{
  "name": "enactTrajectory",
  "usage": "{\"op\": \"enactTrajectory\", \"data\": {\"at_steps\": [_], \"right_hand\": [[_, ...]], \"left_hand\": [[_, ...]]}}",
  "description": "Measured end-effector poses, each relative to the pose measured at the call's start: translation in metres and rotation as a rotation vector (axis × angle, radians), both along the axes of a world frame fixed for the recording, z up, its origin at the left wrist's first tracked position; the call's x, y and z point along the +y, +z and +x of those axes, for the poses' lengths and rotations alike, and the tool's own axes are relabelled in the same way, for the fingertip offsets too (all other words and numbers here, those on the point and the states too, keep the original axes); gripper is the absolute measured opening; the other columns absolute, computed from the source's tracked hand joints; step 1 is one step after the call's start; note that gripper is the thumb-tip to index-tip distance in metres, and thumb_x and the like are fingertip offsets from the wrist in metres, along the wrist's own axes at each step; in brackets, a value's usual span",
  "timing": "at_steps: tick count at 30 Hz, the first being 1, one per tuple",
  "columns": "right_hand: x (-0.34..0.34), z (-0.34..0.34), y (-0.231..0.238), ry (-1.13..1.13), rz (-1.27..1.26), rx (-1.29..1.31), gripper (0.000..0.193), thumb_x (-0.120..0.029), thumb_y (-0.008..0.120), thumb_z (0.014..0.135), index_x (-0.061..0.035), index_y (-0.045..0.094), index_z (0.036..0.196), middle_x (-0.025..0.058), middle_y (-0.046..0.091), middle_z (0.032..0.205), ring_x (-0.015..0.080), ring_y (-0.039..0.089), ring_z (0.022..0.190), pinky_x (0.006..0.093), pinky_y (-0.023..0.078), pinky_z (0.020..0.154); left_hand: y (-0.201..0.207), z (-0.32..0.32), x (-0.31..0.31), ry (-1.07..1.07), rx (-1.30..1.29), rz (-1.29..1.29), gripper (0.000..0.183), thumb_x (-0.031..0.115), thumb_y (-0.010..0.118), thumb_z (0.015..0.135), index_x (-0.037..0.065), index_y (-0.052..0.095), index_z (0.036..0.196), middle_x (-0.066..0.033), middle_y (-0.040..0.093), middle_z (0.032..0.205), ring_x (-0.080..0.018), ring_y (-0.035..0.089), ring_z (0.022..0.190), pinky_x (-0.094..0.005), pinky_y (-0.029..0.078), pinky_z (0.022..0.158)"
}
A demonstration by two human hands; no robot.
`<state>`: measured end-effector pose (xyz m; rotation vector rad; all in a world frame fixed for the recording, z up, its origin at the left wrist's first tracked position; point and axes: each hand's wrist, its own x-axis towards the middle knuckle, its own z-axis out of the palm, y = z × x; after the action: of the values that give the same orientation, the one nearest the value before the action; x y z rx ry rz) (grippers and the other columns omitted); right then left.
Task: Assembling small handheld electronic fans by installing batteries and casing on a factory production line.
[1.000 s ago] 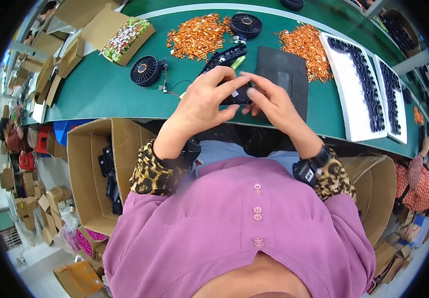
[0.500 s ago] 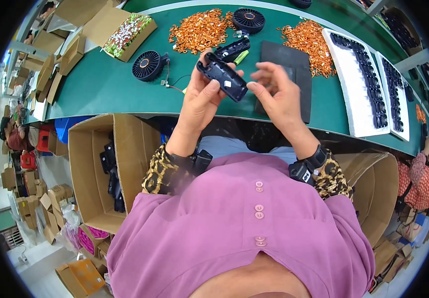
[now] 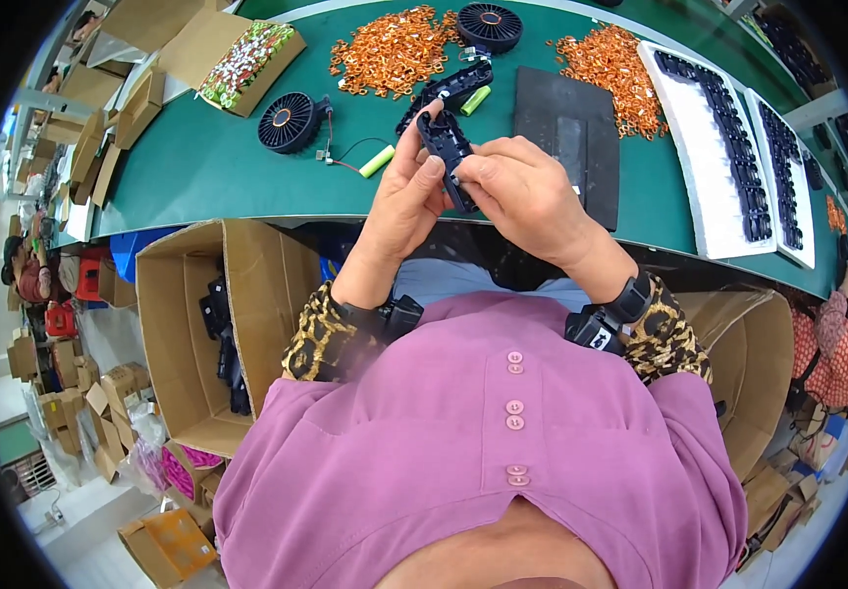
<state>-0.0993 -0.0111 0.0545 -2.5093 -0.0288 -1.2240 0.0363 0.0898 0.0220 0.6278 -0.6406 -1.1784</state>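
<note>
One black plastic shell (image 3: 447, 147) is pinched at its left side by left hand (image 3: 402, 214), at its right edge by right hand (image 3: 530, 196), upper centre of frame. Green cylinder (image 3: 377, 161) and black fan (image 3: 288, 123) are laid on desk (image 3: 213, 187), upper left of centre.

Assembly workshop: green workbench (image 3: 208, 177), heaped orange parts (image 3: 392, 54), cardboard boxes (image 3: 259, 314).

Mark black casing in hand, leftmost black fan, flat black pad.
Black casing (image 3: 446, 140): head view, middle of shell.
Leftmost black fan (image 3: 287, 122): head view, slatted face.
Flat black pad (image 3: 568, 139): head view, middle of top.
</note>
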Motion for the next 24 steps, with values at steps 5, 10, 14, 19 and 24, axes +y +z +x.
{"op": "enactTrajectory", "data": {"at_steps": [5,10,14,19,24], "right_hand": [[-0.003,0.002,0.004,0.095,0.042,0.029,0.018,0.001,0.063,0.074,-0.0032,0.056,0.091,0.0084,0.055,0.076,0.0252,0.057,0.075,0.0347,0.047,0.065],[-0.005,0.004,0.001,0.151,0.148,0.07,0.022,0.004,0.061,0.073,-0.004,0.051,0.091,0.0083,0.053,0.077,0.0277,0.055,0.073,0.036,0.046,0.065],[-0.003,0.004,-0.005,0.152,0.301,0.095,0.024,0.005,0.061,0.073,-0.0048,0.046,0.089,0.009,0.05,0.077,0.0298,0.053,0.072,0.0379,0.045,0.066],[-0.004,0.005,-0.012,0.099,0.337,0.054,0.026,0.006,0.06,0.072,-0.0049,0.045,0.09,0.0101,0.049,0.077,0.0304,0.053,0.072,0.0385,0.045,0.066],[-0.01,-0.002,-0.005,-0.072,0.616,-0.054,0.026,0.009,0.059,0.07,-0.0039,0.049,0.09,0.0101,0.053,0.083,0.0282,0.056,0.077,0.0361,0.046,0.07]], "left_hand": [[-0.001,-0.003,0.0,0.011,-0.026,0.045,0.061,0.016,0.052,0.096,0.015,0.019,0.147,-0.0054,0.055,0.11,-0.0139,0.058,0.1,-0.033,0.056,0.078],[-0.004,-0.001,0.0,-0.003,-0.05,0.048,0.061,0.016,0.053,0.095,0.013,0.021,0.147,-0.0053,0.055,0.109,-0.0135,0.059,0.097,-0.0319,0.057,0.075],[-0.001,-0.001,-0.001,-0.016,-0.048,0.043,0.062,0.016,0.054,0.094,0.013,0.02,0.147,-0.0054,0.055,0.11,-0.0144,0.059,0.097,-0.0316,0.057,0.076],[0.003,-0.002,0.0,-0.042,-0.13,0.036,0.068,0.024,0.06,0.092,0.01,0.023,0.146,-0.0042,0.045,0.134,-0.0149,0.045,0.122,-0.0325,0.04,0.101],[0.008,0.005,0.007,-0.039,-0.106,0.08,0.067,0.015,0.056,0.09,0.013,0.02,0.147,-0.0132,0.057,0.11,-0.0274,0.064,0.096,-0.0387,0.054,0.082]]}}
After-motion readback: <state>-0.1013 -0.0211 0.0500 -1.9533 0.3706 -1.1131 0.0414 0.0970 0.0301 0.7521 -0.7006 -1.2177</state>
